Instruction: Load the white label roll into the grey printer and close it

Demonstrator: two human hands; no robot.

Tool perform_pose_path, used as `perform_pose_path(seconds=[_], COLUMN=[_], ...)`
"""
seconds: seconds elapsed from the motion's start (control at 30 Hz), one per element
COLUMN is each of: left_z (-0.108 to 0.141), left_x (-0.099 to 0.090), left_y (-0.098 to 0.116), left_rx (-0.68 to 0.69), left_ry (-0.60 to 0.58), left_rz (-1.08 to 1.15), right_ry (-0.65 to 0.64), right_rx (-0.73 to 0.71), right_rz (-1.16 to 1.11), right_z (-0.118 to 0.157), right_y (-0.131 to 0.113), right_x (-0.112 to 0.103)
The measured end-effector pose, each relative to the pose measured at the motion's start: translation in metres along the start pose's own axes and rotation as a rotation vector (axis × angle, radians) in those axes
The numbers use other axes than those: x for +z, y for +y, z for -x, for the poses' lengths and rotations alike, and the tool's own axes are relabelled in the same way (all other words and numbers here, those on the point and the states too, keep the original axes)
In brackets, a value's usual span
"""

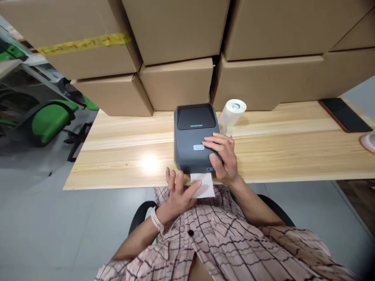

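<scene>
A dark grey label printer (187, 154) stands near the front edge of the wooden table, with a pale oblong button on its top. From its front slot a white blank label (207, 187) sticks out past the table edge. My left hand (180, 195) is at the printer's front left, its fingers apart and its thumb lying on the label. Over the printer's right front corner rests my right hand (225, 158), fingers stretched across the lid near the button, thumb on the front part. Behind the printer, on its right, stands a roll of white labels (231, 115).
Large cardboard boxes (178, 86) are stacked along the back of the table (123, 156). A dark phone (345, 114) lies at the right, with a pink-rimmed object (368, 143) partly in view. On the floor at left is a green chair (49, 121).
</scene>
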State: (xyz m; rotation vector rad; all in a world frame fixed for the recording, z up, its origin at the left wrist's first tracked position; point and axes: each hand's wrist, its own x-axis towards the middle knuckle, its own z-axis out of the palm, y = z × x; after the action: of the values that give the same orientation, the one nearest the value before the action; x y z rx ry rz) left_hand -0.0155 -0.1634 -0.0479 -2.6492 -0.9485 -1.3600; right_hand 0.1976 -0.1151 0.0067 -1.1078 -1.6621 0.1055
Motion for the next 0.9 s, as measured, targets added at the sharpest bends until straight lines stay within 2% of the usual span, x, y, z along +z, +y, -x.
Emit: perform_pose_path(seconds=[0.2,0.27,0.4,0.53,0.6,0.67,0.7,0.73,0.8,0.9], left_z=[-0.032,-0.034,-0.037,-0.052,-0.064,-0.076,-0.080,-0.084,-0.084,-0.074], left_x=[-0.003,-0.003,-0.010,-0.030,-0.040,-0.047,-0.048,-0.048,-0.042,-0.027], left_y=[-0.006,-0.005,-0.006,-0.025,-0.040,-0.050,-0.052,-0.052,-0.045,-0.029], left_rx=[-0.023,-0.016,0.031,0.065,-0.058,-0.318,-0.461,-0.592,-0.776,-0.851], left_ry=[-0.007,-0.029,0.016,0.038,0.175,0.350,0.391,0.384,0.241,0.003], left_rz=[0.102,0.093,0.089,0.184,0.222,0.303,0.371,0.451,0.615,0.769], right_ry=[-0.029,-0.091,-0.264,-0.360,-0.369,-0.320,-0.271,-0.209,-0.087,-0.009], right_rx=[-0.028,-0.060,-0.160,-0.253,-0.246,-0.194,-0.152,-0.099,0.039,0.244], right_rz=[0.049,0.136,0.341,0.361,0.316,0.248,0.208,0.169,0.088,-0.029], right_z=[0.001,-0.002,-0.018,-0.034,-0.033,-0.025,-0.018,-0.009,0.009,0.031], right_y=[-0.001,-0.005,-0.013,-0.012,-0.009,-0.007,-0.005,-0.003,0.000,0.003], right_x=[-0.003,-0.010,-0.026,-0.028,-0.024,-0.019,-0.017,-0.015,-0.013,-0.012])
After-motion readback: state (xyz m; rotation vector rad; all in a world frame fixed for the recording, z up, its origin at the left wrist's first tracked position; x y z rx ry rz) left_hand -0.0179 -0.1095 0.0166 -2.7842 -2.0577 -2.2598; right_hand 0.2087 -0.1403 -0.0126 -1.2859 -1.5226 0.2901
